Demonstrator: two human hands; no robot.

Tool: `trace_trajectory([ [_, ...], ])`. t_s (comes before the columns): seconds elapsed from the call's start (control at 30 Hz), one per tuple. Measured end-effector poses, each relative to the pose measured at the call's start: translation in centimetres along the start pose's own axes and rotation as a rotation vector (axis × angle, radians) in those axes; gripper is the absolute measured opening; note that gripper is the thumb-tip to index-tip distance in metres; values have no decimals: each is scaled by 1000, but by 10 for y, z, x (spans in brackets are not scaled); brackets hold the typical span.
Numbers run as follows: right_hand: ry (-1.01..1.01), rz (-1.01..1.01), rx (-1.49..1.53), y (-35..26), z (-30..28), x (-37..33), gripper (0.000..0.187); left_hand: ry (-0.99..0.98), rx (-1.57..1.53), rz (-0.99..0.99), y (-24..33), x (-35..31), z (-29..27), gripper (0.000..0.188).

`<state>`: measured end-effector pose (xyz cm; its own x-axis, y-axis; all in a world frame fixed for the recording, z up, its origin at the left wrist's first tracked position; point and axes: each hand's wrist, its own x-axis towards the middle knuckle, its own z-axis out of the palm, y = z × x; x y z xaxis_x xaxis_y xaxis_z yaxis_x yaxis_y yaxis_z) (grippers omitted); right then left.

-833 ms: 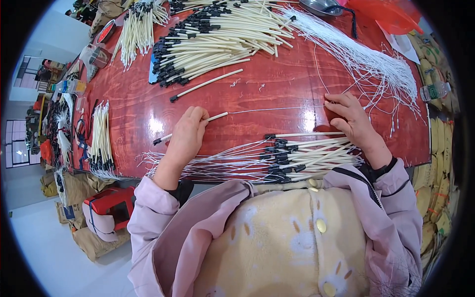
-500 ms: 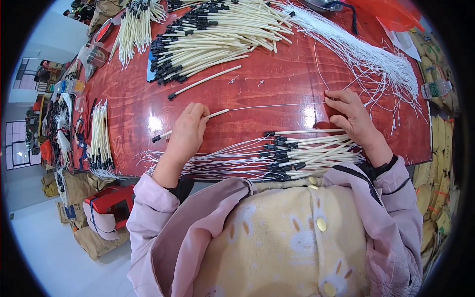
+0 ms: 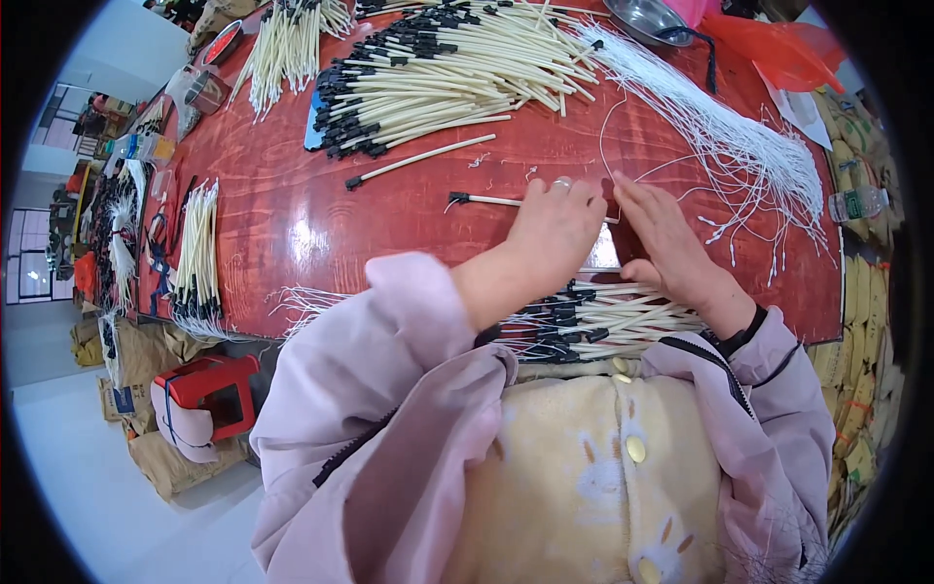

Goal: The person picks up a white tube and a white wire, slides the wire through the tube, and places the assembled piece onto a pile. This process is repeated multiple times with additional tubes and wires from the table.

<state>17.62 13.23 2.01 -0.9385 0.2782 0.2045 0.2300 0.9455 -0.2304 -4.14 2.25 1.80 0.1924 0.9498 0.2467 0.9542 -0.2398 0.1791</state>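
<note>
My left hand (image 3: 556, 234), a ring on one finger, is closed round a cream tube (image 3: 496, 200) with a black end piece. The tube points left to right; its pale right tip shows past my fingers, and a short white thread hangs by the black end. Close beside that tip is my right hand (image 3: 676, 243), its fingers straight and pressed together, the thumb apart. A white cord (image 3: 603, 136) runs up from its fingertips toward the cord bundle; its exact grip is partly hidden. Below both hands lies a row of black-ended tubes (image 3: 632, 326) with white cords.
A large pile of black-ended tubes (image 3: 438, 78) covers the far middle of the red table (image 3: 389, 224). One loose tube (image 3: 418, 161) lies before it. A white cord bundle (image 3: 710, 127) spreads at the right, a metal bowl (image 3: 650, 19) behind. More tubes (image 3: 197, 248) stand left.
My left hand has moved right with the tube, up to my right hand. The cord stretched between the hands no longer shows there. My right hand has hardly moved.
</note>
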Motion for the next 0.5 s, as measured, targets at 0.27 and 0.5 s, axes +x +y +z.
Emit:
trace_trajectory([
  [0.27,17,21,63,-4,-1,21,47,-6,216,-580,-59,-75,-29,15],
  [0.5,128,-73,26,-11,10,43,20,102,-74,-635,-74,-82,-17,12],
])
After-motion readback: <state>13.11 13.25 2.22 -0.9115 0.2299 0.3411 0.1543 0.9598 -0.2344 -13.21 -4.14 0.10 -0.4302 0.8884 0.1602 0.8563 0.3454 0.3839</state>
